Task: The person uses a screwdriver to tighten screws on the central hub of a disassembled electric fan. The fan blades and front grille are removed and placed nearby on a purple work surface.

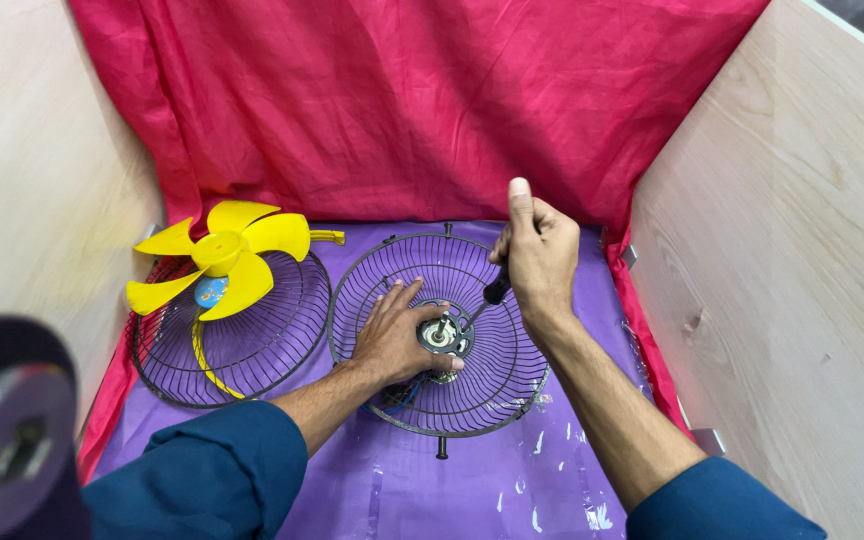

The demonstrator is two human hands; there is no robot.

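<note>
A round black wire fan guard (497,385) lies on the purple sheet (472,490) in the middle, with a metal motor hub (439,335) at its centre. My left hand (392,335) rests flat on the guard, fingers beside the hub. My right hand (540,250) grips a black-handled screwdriver (495,288) whose shaft slants down to the hub. To the left, a yellow fan blade (222,255) sits on top of a second black wire guard (252,350).
Pale wooden walls (782,250) close in both sides, and a red cloth (402,100) drapes the back. A blurred dark object with a grey round part (7,430) fills the bottom left corner.
</note>
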